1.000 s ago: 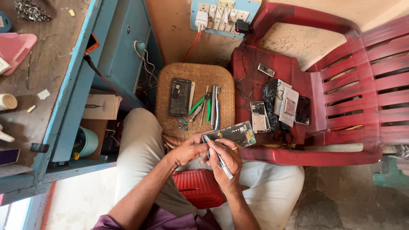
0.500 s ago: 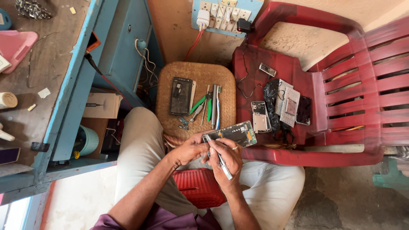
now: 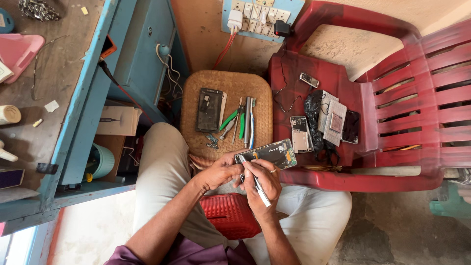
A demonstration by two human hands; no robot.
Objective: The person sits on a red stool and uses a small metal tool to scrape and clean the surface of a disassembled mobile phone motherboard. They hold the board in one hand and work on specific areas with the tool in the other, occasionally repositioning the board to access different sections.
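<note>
Woven stool (image 3: pixel 255 83), red chair (image 3: pixel 392 98), blue bench (image 3: pixel 73 122)

right hand (image 3: pixel 261 180) edged slightly lower on the opened phone (image 3: pixel 267 153), slim tool (image 3: pixel 258 182) barely tilted

I noted a round woven stool (image 3: pixel 226 83) in front of the seated person, bearing a dark phone back panel (image 3: pixel 209 109), green-handled pliers (image 3: pixel 230 118), a row of slim hand tools (image 3: pixel 247 120) and a few small loose parts (image 3: pixel 212 142) near its front edge. To the right stood a red plastic chair (image 3: pixel 392 98); its seat carried several dismantled phones and covers (image 3: pixel 324 122) and a small keypad handset (image 3: pixel 309 79). A blue board of sockets (image 3: pixel 260 14) was fixed to the wall above, with a white plug (image 3: pixel 235 19) inserted. On the left I recorded a blue wooden bench (image 3: pixel 73 108), a pink tray (image 3: pixel 19 49) on top, and a cardboard box (image 3: pixel 117 120) and a teal cup (image 3: pixel 101 161) beneath. A red woven stool (image 3: pixel 230 216) showed between the knees.
</note>
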